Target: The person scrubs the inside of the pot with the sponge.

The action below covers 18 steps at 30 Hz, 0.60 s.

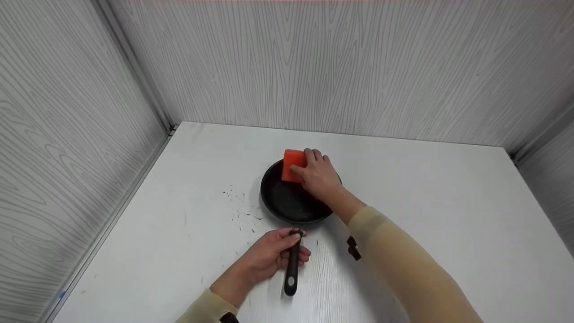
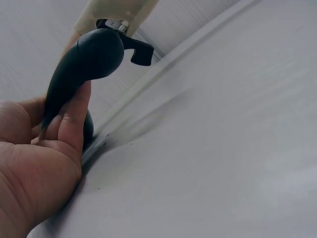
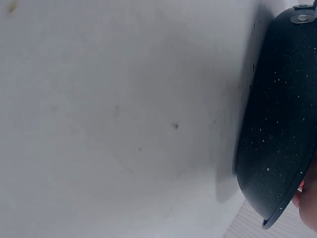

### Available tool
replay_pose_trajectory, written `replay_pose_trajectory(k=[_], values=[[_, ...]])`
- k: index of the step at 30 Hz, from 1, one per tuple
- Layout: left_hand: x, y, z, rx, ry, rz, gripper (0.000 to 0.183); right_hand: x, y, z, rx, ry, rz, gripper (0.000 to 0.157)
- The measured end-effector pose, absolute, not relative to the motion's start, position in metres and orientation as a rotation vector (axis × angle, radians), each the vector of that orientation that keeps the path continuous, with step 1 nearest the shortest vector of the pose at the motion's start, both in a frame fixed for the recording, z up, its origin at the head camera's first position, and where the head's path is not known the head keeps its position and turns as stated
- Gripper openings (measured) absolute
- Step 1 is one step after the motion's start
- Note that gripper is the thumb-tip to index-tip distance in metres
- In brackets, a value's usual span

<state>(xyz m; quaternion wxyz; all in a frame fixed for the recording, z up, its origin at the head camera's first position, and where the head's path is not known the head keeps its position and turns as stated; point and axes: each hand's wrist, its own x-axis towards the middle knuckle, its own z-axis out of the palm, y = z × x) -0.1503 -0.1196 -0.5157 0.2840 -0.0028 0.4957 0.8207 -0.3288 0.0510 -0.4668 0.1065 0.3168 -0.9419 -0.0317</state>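
Observation:
A black frying pan (image 1: pixel 291 204) sits on the white table, its handle pointing toward me. My left hand (image 1: pixel 269 256) grips the handle (image 1: pixel 292 264) near the pan end, thumb on top and fingers beneath. In the left wrist view the curved handle end (image 2: pixel 99 53) sticks out past the fingers (image 2: pixel 73 116). My right hand (image 1: pixel 321 180) pinches a flat orange sponge (image 1: pixel 293 159) over the pan's far inner side. The right wrist view has the pan's speckled outer wall (image 3: pixel 277 119), with only part of the right hand (image 3: pixel 310 201) past the rim.
Dark crumbs and smudges (image 1: pixel 242 213) are scattered on the white tabletop (image 1: pixel 188 251) left of the pan. Wood-grain panels (image 1: pixel 314 67) stand along the back and both sides of the table.

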Motion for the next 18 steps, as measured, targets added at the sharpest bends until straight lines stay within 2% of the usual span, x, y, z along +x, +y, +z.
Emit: replay_pose_trajectory(k=[18], values=[[-0.151,-0.120,-0.516,0.000,1.349,2.193,0.032,-0.331,0.067,-0.465,0.900,-2.775,-0.124,0.039]])
